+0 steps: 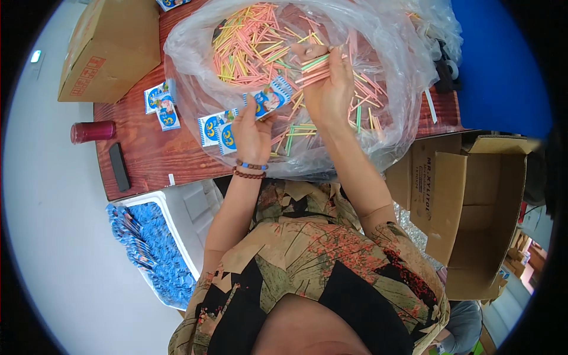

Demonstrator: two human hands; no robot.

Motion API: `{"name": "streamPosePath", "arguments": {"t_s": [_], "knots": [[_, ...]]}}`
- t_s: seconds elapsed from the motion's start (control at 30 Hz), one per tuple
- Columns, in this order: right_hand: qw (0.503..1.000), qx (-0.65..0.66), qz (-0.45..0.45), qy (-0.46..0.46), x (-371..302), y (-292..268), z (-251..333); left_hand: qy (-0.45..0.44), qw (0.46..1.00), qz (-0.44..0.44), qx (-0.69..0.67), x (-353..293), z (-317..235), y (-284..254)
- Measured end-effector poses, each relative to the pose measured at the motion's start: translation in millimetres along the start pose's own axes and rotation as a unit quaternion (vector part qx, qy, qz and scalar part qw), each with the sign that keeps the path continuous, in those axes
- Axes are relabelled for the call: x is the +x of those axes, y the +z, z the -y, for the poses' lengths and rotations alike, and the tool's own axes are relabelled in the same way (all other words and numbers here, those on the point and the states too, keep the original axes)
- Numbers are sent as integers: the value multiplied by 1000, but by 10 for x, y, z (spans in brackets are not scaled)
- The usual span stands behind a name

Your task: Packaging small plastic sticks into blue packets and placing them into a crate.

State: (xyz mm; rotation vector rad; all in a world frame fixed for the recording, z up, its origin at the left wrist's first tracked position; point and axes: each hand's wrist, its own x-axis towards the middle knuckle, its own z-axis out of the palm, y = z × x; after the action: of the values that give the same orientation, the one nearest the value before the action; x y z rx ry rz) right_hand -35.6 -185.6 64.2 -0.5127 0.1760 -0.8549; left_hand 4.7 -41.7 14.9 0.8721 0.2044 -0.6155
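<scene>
My left hand (253,133) pinches a small blue and white packet (269,99) by its lower left side. Beaded bracelets circle that wrist. My right hand (328,89) is closed around several thin pink and green sticks (315,71), just right of the packet. Both hands are over a large clear plastic bag (195,65) spread open on the table. Inside it lies a big heap of pink and yellow sticks (245,47), with more scattered to the right and below. Two more packets (218,129) rest on the bag's near left part, beside my left hand.
Two packets (163,106) lie on the red wooden table (139,148) near a cardboard box (112,47). A dark red jar (93,132) and a black bar (119,165) stand at the left edge. Below is a white tub (168,236) of blue packets; an open carton (479,213) sits right.
</scene>
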Motion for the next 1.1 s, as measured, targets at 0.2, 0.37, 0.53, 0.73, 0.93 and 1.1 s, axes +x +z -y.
{"name": "streamPosePath", "arguments": {"t_s": [0.2,0.37,0.53,0.73,0.93,1.1], "knots": [[995,-37,19,-93,-135,192,-149,-6,1000,6,-25,-20,21,15],[992,-26,16,-123,-168,209,-222,3,999,23,-31,-113,-36,76],[989,-88,-15,-118,-218,221,-275,17,999,21,-25,-136,-29,111],[985,-97,-48,-137,-342,287,-358,16,997,38,-64,-101,57,69],[985,-117,-74,-104,-409,269,-355,6,996,9,-86,-131,97,92],[961,-227,-32,-152,-431,203,-386,4,996,31,-86,-132,80,113]]}}
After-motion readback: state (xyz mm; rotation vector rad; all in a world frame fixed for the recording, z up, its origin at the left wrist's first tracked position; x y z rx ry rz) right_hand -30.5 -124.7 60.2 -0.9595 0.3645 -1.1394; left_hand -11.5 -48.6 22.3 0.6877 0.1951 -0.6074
